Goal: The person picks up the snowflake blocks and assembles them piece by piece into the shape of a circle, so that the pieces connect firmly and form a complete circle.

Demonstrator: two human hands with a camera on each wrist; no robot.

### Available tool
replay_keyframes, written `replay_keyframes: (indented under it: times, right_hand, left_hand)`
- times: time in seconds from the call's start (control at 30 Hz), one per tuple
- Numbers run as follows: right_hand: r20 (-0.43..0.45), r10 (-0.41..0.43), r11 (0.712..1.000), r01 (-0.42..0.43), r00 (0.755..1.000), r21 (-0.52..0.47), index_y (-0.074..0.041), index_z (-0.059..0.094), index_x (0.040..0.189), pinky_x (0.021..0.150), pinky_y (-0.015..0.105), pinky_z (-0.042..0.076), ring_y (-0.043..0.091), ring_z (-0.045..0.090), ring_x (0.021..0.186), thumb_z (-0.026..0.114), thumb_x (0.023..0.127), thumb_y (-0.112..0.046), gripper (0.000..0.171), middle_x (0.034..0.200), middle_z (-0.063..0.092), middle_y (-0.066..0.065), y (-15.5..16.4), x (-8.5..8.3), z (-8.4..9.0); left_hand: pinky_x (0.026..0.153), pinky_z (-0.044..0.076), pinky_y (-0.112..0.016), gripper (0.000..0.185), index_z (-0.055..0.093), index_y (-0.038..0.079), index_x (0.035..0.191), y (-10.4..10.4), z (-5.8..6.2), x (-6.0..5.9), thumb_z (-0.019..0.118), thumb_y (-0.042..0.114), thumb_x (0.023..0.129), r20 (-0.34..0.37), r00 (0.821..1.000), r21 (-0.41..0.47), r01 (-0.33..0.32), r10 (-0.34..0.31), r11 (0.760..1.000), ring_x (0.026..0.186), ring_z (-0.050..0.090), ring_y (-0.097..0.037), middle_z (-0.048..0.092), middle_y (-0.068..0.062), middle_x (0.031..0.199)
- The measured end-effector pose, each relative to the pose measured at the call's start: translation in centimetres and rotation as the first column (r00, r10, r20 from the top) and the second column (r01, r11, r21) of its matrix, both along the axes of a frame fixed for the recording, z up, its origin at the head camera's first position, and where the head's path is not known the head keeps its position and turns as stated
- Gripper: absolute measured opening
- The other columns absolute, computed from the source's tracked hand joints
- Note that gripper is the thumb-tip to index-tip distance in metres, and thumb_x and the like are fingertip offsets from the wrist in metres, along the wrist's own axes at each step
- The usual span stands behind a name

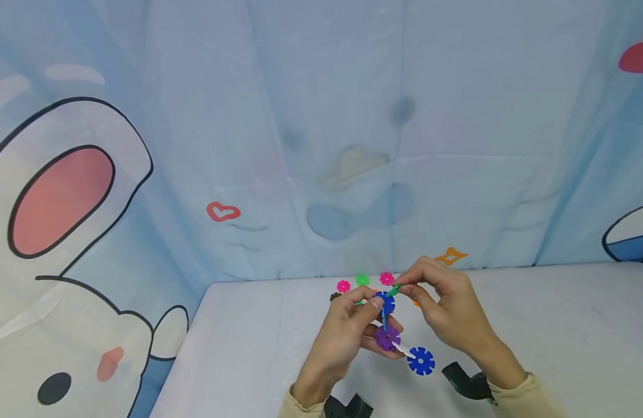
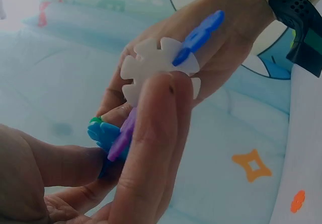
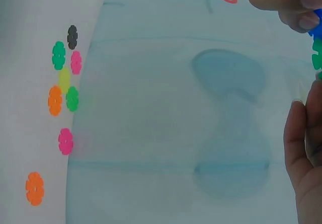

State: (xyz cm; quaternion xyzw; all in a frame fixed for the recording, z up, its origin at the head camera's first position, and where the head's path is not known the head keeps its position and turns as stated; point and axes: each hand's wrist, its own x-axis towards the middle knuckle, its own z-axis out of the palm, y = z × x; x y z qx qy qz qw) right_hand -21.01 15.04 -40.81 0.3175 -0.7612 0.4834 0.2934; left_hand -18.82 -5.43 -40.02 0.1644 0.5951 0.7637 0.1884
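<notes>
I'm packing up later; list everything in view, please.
Table: one, white, under discs
Curtain: one, blue with prints, behind
Blue discs: two, blue, linked, above table
Light-blue disc: one, light blue, linked
Purple disc: one, purple, linked
White disc: one, white, linked
Held green disc: one, green, beside blue disc
Pink discs: two, pink, on table
Loose green discs: two, green, on table
Orange discs: two, orange, on table
Yellow disc: one, yellow, on table
Dark disc: one, blackish, on table
Wrist devices: two, black, on wrists
Sleeves: two, beige, forearms
Left hand: one, holding linked discs
Right hand: one, pinching green disc
</notes>
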Motion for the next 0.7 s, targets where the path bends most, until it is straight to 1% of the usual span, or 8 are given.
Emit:
replay_keyframes:
  times: [0.13, 0.2, 0.37, 0.4, 0.43, 0.53, 0.63, 0.7]
  right_hand:
    - [-0.017, -0.034, 0.999, 0.034, 0.999, 0.014, -0.018, 0.075, 0.095, 0.066, 0.017, 0.048, 0.002, 0.059, 0.077, 0.076, 0.081, 0.021, 0.042, 0.090, 0.070, -0.011, -0.1, -0.1, -0.1]
    - [-0.015, -0.032, 0.999, 0.032, 0.999, 0.009, -0.019, 0.074, 0.094, 0.067, 0.016, 0.049, 0.002, 0.060, 0.078, 0.076, 0.081, 0.022, 0.043, 0.089, 0.070, -0.011, -0.2, -0.1, -0.2]
    - [-0.052, -0.002, 1.000, 0.001, 0.999, -0.029, -0.015, 0.074, 0.093, 0.071, 0.014, 0.052, 0.005, 0.065, 0.079, 0.075, 0.078, 0.026, 0.044, 0.087, 0.070, -0.004, -0.7, -0.4, -0.7]
    - [-0.055, 0.004, 0.999, -0.006, 0.998, -0.038, -0.014, 0.074, 0.093, 0.071, 0.014, 0.053, 0.006, 0.065, 0.079, 0.074, 0.077, 0.027, 0.045, 0.086, 0.070, -0.003, -0.8, -0.4, -0.8]
    - [-0.058, 0.008, 0.999, -0.011, 0.998, -0.044, -0.014, 0.074, 0.093, 0.072, 0.014, 0.053, 0.006, 0.065, 0.079, 0.074, 0.077, 0.028, 0.045, 0.086, 0.070, -0.001, -0.9, -0.4, -0.8]
    - [-0.036, 0.016, 0.999, -0.017, 0.999, -0.046, -0.015, 0.074, 0.093, 0.073, 0.013, 0.053, 0.006, 0.066, 0.080, 0.073, 0.079, 0.028, 0.045, 0.087, 0.069, -0.002, -1.0, -0.4, -1.0]
    - [-0.003, 0.010, 1.000, -0.010, 1.000, -0.015, -0.017, 0.074, 0.093, 0.073, 0.014, 0.053, 0.004, 0.067, 0.082, 0.073, 0.081, 0.025, 0.044, 0.088, 0.070, -0.007, -0.8, -0.4, -1.0]
    - [0.014, 0.005, 1.000, -0.005, 1.000, 0.012, -0.017, 0.075, 0.095, 0.073, 0.014, 0.053, 0.003, 0.066, 0.083, 0.074, 0.082, 0.023, 0.042, 0.089, 0.070, -0.009, -0.6, -0.5, -0.9]
  left_hand:
    - [0.068, 0.068, -0.049, 0.023, 0.061, -0.003, 0.112, 0.1, 0.0, 0.0, 0.054, 0.019, 0.112, -0.004, 1.000, 0.003, -0.011, 0.011, 1.000, 0.066, 0.077, -0.017, 0.074, -0.020, 0.087]
    - [0.067, 0.068, -0.048, 0.023, 0.061, -0.005, 0.112, 0.1, 0.0, 0.0, 0.054, 0.017, 0.112, -0.006, 1.000, 0.001, -0.014, 0.014, 1.000, 0.066, 0.077, -0.017, 0.074, -0.020, 0.087]
    - [0.065, 0.068, -0.046, 0.026, 0.060, -0.008, 0.111, -0.1, 0.0, 0.0, 0.055, 0.017, 0.111, -0.009, 1.000, -0.008, -0.020, 0.020, 1.000, 0.064, 0.076, -0.015, 0.074, -0.012, 0.083]
    - [0.066, 0.068, -0.046, 0.026, 0.060, -0.008, 0.110, -0.1, 0.0, 0.0, 0.055, 0.017, 0.111, -0.006, 1.000, -0.007, -0.022, 0.022, 1.000, 0.064, 0.076, -0.016, 0.074, -0.013, 0.083]
    - [0.066, 0.068, -0.047, 0.026, 0.060, -0.008, 0.110, -0.1, 0.0, 0.0, 0.055, 0.017, 0.111, -0.002, 1.000, -0.005, -0.022, 0.022, 1.000, 0.063, 0.076, -0.016, 0.074, -0.015, 0.084]
    - [0.065, 0.067, -0.048, 0.024, 0.062, -0.006, 0.111, -0.1, -0.1, 0.0, 0.056, 0.017, 0.111, 0.009, 1.000, -0.002, -0.027, 0.027, 1.000, 0.062, 0.075, -0.018, 0.074, -0.018, 0.084]
    - [0.064, 0.067, -0.049, 0.022, 0.064, -0.003, 0.111, 0.0, -0.1, 0.0, 0.056, 0.017, 0.111, 0.017, 0.999, -0.003, -0.031, 0.031, 1.000, 0.061, 0.075, -0.019, 0.073, -0.017, 0.083]
    - [0.064, 0.067, -0.048, 0.021, 0.063, -0.002, 0.109, 0.1, -0.2, 0.0, 0.055, 0.018, 0.111, 0.018, 0.999, -0.004, -0.037, 0.037, 0.999, 0.061, 0.075, -0.018, 0.073, -0.013, 0.082]
